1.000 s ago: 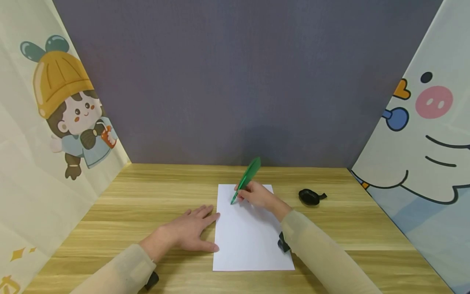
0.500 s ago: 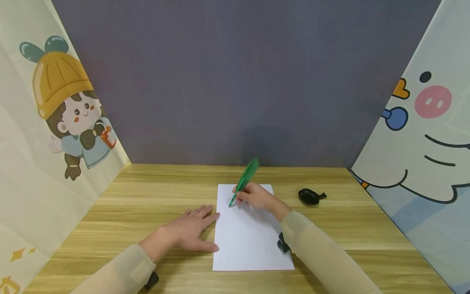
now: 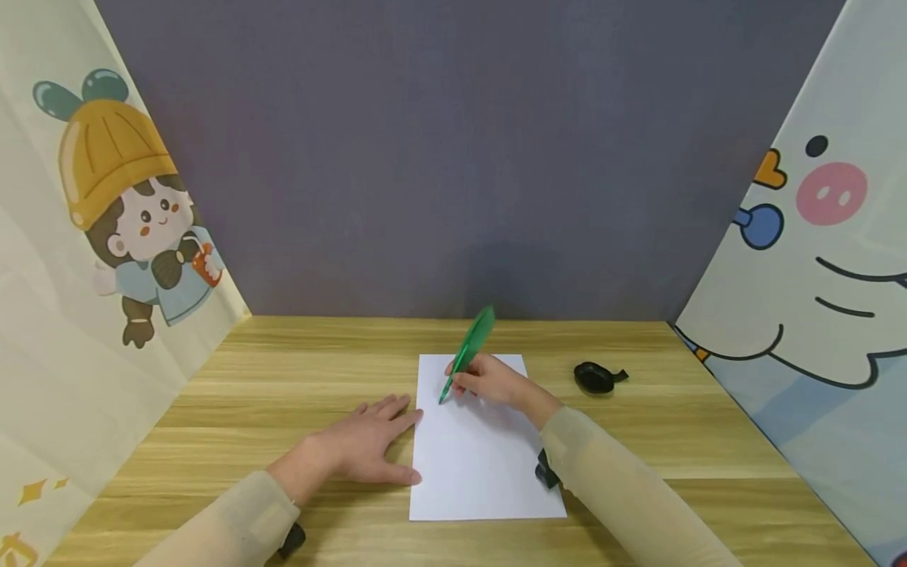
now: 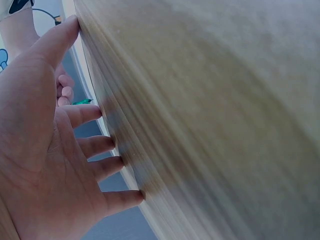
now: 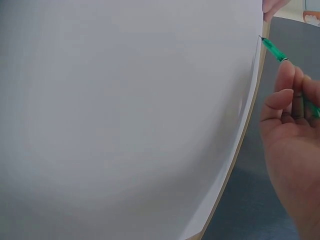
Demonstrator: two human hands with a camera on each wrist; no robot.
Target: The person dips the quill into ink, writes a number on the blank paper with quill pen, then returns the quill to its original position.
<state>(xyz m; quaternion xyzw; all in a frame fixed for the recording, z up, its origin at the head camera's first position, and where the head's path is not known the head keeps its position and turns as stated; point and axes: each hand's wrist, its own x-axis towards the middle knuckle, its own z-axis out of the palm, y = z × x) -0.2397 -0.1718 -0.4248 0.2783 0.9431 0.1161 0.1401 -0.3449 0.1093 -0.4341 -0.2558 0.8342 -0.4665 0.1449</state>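
Note:
My right hand (image 3: 492, 379) pinches a green feather pen (image 3: 475, 337) over the upper left part of a white sheet of paper (image 3: 489, 472). The pen leans, plume up and to the right. In the right wrist view its clear green barrel (image 5: 273, 48) comes out past the fingertips, with the point at the paper's surface. Whether it leaves a line is too small to tell. My left hand (image 3: 364, 445) lies with fingers spread on the table, its thumb and forefinger tips at the paper's left edge. The left wrist view shows those straight fingers touching the surface.
To the right of the paper lies a black oval object (image 3: 594, 378) with a short tab. The wood-grain table (image 3: 283, 378) ends at a dark grey panel (image 3: 453, 157). Printed cartoon sheets (image 3: 836, 315) flank both sides.
The feather pen and right hand have slid a little left and toward me, the point drawing down the paper. The left hand stays where it was.

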